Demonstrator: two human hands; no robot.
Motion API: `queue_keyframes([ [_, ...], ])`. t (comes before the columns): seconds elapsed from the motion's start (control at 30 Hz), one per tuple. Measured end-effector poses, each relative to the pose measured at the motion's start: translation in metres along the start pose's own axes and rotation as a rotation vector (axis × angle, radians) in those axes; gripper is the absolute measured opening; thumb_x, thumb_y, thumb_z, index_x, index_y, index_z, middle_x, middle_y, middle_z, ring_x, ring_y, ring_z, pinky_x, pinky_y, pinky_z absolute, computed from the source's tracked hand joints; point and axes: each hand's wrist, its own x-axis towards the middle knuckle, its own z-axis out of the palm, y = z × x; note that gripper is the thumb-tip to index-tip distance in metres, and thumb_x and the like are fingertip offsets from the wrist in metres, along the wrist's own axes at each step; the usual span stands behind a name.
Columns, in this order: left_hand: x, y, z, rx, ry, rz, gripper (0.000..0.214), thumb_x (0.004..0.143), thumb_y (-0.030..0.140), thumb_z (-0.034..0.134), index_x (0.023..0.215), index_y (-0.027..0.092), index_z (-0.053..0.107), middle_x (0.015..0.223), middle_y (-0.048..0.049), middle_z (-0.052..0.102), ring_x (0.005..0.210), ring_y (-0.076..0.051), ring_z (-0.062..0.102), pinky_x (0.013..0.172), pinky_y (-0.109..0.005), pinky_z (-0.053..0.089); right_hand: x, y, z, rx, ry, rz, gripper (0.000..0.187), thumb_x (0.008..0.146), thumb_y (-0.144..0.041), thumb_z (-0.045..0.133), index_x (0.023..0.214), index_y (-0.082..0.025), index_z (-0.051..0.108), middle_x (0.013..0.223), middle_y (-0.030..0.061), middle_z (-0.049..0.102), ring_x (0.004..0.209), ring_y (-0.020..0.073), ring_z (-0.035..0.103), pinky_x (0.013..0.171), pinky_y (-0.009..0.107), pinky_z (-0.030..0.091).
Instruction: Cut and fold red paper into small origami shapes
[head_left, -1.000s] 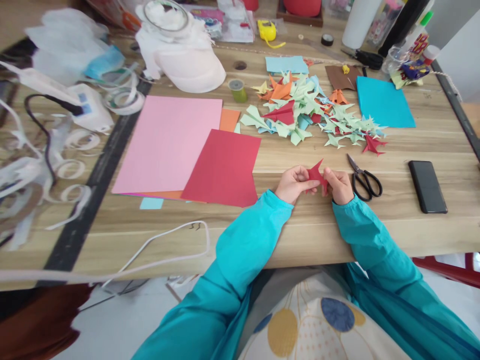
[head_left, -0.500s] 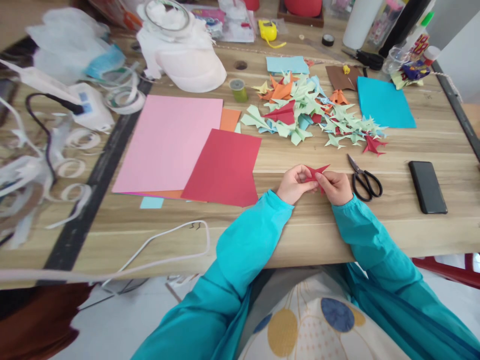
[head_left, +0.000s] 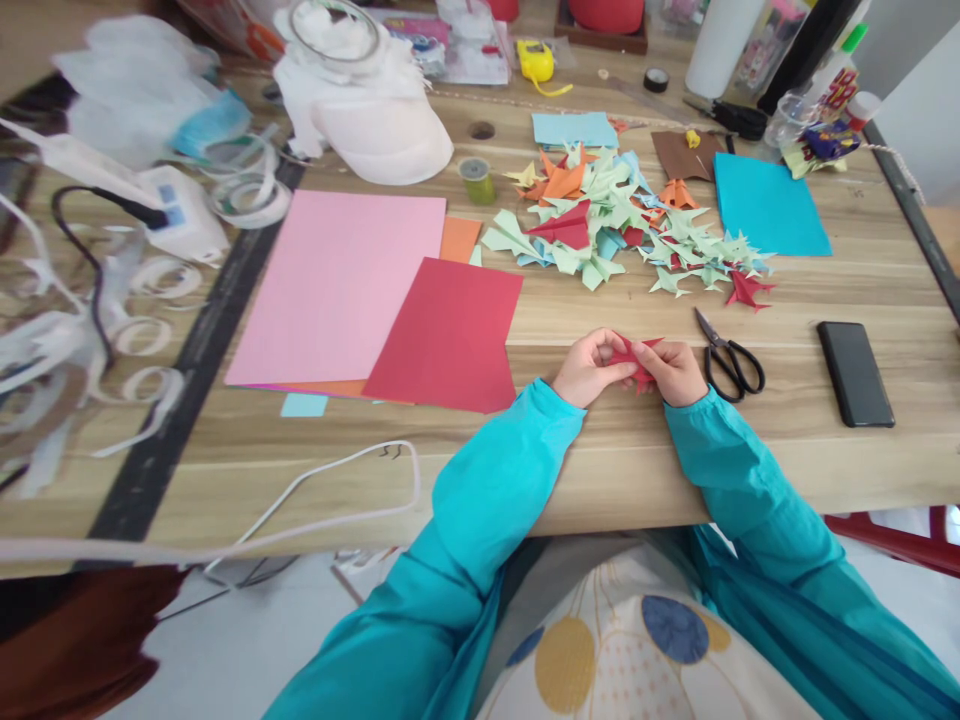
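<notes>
Between my two hands is a small folded piece of red paper [head_left: 643, 374], partly hidden by the fingers. My left hand [head_left: 589, 368] pinches it from the left, fingers curled around its edge. From the other side my right hand [head_left: 676, 372] grips it between thumb and fingers. Black-handled scissors [head_left: 731, 362] lie just right of my right hand, tips pointing away. Beyond the hands spreads a pile of folded paper shapes [head_left: 600, 215], mostly pale green, with red, orange and blue ones among them. One red folded shape [head_left: 746, 290] lies at the pile's right end.
Left of my hands, a red sheet [head_left: 454, 335] overlaps a pink sheet [head_left: 349, 280]. A phone [head_left: 856, 374] lies to the right, a blue sheet [head_left: 772, 205] behind it. White strips and a power strip [head_left: 180, 215] clutter the left side. A thin white cable [head_left: 300, 482] crosses the front.
The red paper has turned and been pressed between my fingers, so its pointed tip no longer sticks up as far. Both hands stay in nearly the same place.
</notes>
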Motion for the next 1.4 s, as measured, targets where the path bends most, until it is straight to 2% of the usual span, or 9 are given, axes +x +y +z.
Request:
queue_keyframes([
  [0.13, 0.001, -0.002, -0.001, -0.035, 0.081, 0.006, 0.039, 0.055, 0.031, 0.079, 0.071, 0.015, 0.047, 0.055, 0.0023, 0.062, 0.047, -0.011, 0.059, 0.048, -0.023, 0.050, 0.002, 0.002, 0.000, -0.025, 0.113, -0.022, 0.053, 0.075, -0.060, 0.054, 0.044, -0.016, 0.057, 0.038, 0.0002, 0.054, 0.031, 0.0083, 0.045, 0.031, 0.021, 0.034],
  [0.27, 0.002, -0.001, -0.001, -0.051, 0.151, 0.028, 0.044, 0.050, 0.033, 0.081, 0.070, 0.015, 0.047, 0.054, 0.0024, 0.063, 0.044, -0.010, 0.058, 0.045, -0.021, 0.048, 0.002, 0.001, -0.001, -0.050, 0.176, -0.019, 0.055, 0.075, -0.061, 0.052, 0.043, -0.017, 0.056, 0.037, 0.0002, 0.053, 0.032, 0.0087, 0.046, 0.033, 0.022, 0.034],
  [0.47, 0.004, -0.001, -0.003, -0.014, 0.212, 0.069, 0.044, 0.048, 0.034, 0.081, 0.071, 0.015, 0.048, 0.051, 0.0044, 0.061, 0.041, -0.009, 0.057, 0.042, -0.019, 0.045, -0.001, -0.004, 0.000, -0.061, 0.051, 0.008, 0.048, 0.070, -0.059, 0.060, 0.048, -0.016, 0.053, 0.041, -0.0011, 0.054, 0.036, 0.0075, 0.047, 0.038, 0.021, 0.037],
  [0.63, 0.004, 0.001, -0.003, -0.037, 0.195, 0.047, 0.045, 0.048, 0.035, 0.081, 0.070, 0.016, 0.047, 0.053, 0.0022, 0.063, 0.040, -0.010, 0.056, 0.041, -0.020, 0.044, 0.000, -0.001, 0.000, -0.104, 0.074, -0.008, 0.049, 0.071, -0.059, 0.060, 0.048, -0.017, 0.049, 0.037, -0.0032, 0.050, 0.032, 0.0058, 0.041, 0.035, 0.020, 0.030],
  [0.87, 0.004, 0.005, 0.000, -0.152, 0.217, 0.007, 0.043, 0.055, 0.039, 0.077, 0.070, 0.017, 0.043, 0.054, 0.0034, 0.061, 0.044, -0.012, 0.059, 0.044, -0.023, 0.048, 0.001, 0.001, -0.005, 0.085, 0.055, 0.064, 0.050, 0.073, -0.057, 0.058, 0.045, -0.017, 0.051, 0.035, -0.0022, 0.049, 0.031, 0.0061, 0.040, 0.035, 0.021, 0.026],
  [1.03, 0.004, 0.003, -0.001, -0.221, 0.250, 0.020, 0.047, 0.051, 0.027, 0.080, 0.080, 0.017, 0.044, 0.062, 0.0032, 0.064, 0.052, -0.011, 0.061, 0.048, -0.021, 0.048, 0.001, 0.001, -0.006, 0.209, -0.053, 0.131, 0.049, 0.071, -0.054, 0.061, 0.042, -0.017, 0.049, 0.031, -0.0027, 0.044, 0.029, 0.0066, 0.037, 0.033, 0.022, 0.022],
  [1.1, 0.003, 0.003, -0.002, -0.219, 0.244, 0.007, 0.049, 0.051, 0.022, 0.079, 0.085, 0.018, 0.044, 0.064, 0.0025, 0.065, 0.055, -0.012, 0.063, 0.048, -0.020, 0.047, 0.002, 0.003, -0.004, 0.254, -0.015, 0.141, 0.049, 0.071, -0.057, 0.059, 0.044, -0.017, 0.051, 0.032, -0.0020, 0.046, 0.029, 0.0074, 0.038, 0.032, 0.023, 0.023],
  [1.23, 0.003, 0.005, -0.003, -0.237, 0.277, 0.013, 0.047, 0.055, 0.017, 0.075, 0.090, 0.018, 0.043, 0.063, 0.0029, 0.064, 0.054, -0.014, 0.063, 0.046, -0.022, 0.047, 0.007, 0.007, -0.004, 0.405, 0.175, 0.090, 0.045, 0.070, -0.061, 0.056, 0.061, -0.018, 0.058, 0.045, -0.0002, 0.056, 0.038, 0.0101, 0.048, 0.036, 0.023, 0.034],
  [1.4, 0.004, 0.006, -0.005, -0.298, 0.301, 0.001, 0.039, 0.059, 0.014, 0.070, 0.087, 0.018, 0.044, 0.069, 0.0016, 0.066, 0.053, -0.015, 0.064, 0.048, -0.025, 0.051, 0.009, 0.006, -0.006, 0.397, 0.291, 0.006, 0.033, 0.063, -0.043, 0.072, 0.083, -0.022, 0.055, 0.059, -0.0045, 0.059, 0.045, 0.0089, 0.051, 0.040, 0.020, 0.037],
])
